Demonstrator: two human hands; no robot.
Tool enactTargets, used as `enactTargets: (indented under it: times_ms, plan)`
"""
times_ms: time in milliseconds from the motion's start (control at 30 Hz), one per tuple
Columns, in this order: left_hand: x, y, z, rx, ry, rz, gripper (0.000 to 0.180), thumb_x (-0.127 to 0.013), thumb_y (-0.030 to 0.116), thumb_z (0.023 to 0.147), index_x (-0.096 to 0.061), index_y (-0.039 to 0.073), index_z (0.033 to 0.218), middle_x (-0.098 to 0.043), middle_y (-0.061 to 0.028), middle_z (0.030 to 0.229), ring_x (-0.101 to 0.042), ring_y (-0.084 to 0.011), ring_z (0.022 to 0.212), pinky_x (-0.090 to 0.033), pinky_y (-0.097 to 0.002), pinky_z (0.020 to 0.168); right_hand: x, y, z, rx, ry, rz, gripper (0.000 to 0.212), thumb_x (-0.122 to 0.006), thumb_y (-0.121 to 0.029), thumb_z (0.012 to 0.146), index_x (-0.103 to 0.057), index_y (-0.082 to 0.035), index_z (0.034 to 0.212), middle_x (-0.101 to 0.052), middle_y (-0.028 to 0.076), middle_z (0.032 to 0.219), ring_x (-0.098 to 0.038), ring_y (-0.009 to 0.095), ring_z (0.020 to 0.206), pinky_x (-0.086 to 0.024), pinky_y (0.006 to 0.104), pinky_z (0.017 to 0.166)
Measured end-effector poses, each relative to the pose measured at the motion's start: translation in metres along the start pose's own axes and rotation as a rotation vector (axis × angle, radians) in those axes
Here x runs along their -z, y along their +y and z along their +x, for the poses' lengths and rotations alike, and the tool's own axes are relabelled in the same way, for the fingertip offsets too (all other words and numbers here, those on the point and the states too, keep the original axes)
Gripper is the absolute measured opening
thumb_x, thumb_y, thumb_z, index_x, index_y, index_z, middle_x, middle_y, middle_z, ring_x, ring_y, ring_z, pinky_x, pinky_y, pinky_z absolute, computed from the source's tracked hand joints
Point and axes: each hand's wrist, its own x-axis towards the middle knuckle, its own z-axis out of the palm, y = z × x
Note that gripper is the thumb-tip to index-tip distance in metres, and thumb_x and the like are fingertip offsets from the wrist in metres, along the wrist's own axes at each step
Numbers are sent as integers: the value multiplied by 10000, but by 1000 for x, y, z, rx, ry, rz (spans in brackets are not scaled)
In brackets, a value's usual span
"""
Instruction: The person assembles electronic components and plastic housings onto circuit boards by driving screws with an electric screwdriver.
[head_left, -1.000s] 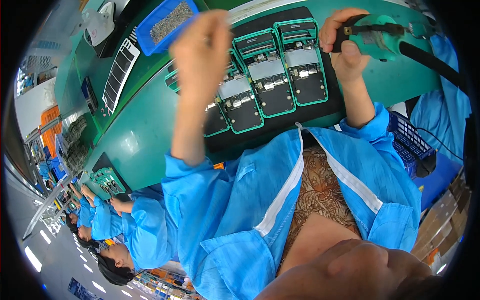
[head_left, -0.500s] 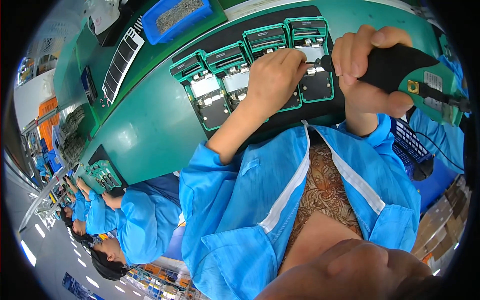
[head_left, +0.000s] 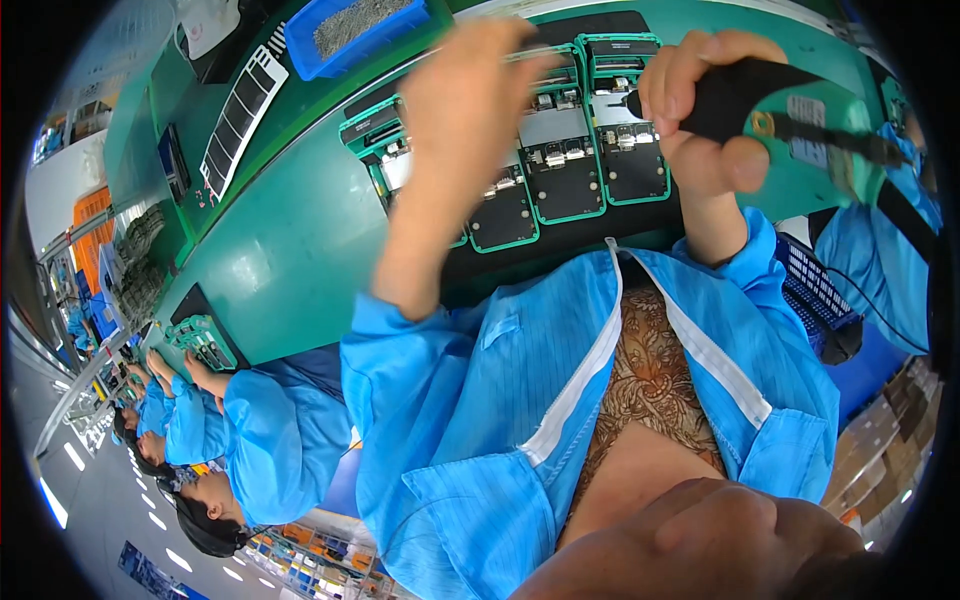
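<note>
My right hand (head_left: 700,105) is wrapped round a black and green electric screwdriver (head_left: 805,105), whose tip points left over the rightmost housing. Several green-rimmed device housings (head_left: 563,165) stand side by side on a black mat, with circuit boards and metal connectors inside and their upper sections tilted up. Over the left housings is my left hand (head_left: 465,105), smeared by motion, so its fingers and anything in them cannot be made out. It covers much of the second housing from the left.
A blue bin of small metal screws (head_left: 365,25) sits beyond the housings at the far left. Near it lies a white sheet with black panels (head_left: 243,120). Co-workers in blue (head_left: 285,430) sit along the green bench to my left. A blue basket (head_left: 815,290) is at my right.
My left hand has moved away from the screwdriver's tip, left and farther out toward the screw bin. The screwdriver in my right hand has shifted slightly left and up.
</note>
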Motion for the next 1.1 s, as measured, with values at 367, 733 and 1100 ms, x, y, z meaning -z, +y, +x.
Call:
enactTargets:
  times_ms: [367,733,1100]
  plan:
    - [16,-177,51,552,-237,-331,136,-702,104,817,-671,-16,875,-665,-41,742,-578,-99,665,-446,-256,596,3,21,0,-86,16,-30,632,-650,-548,813,-470,-35,1136,-498,56,682,-435,114,507,-370,266,465]
    - [10,-169,51,584,-181,-163,173,-657,198,856,-657,26,835,-618,-37,678,-551,-111,637,-427,-274,588,-12,7,3,-274,165,8,612,-823,-403,718,-483,-29,1065,-535,65,652,-503,124,531,-409,219,475]
    - [13,-201,36,370,-14,228,265,-572,239,892,-649,-13,924,-652,-219,798,-636,-363,721,-478,-404,652,-2,56,-11,74,-56,282,645,-808,-466,714,-443,-67,1065,-516,51,649,-497,103,502,-372,207,444]
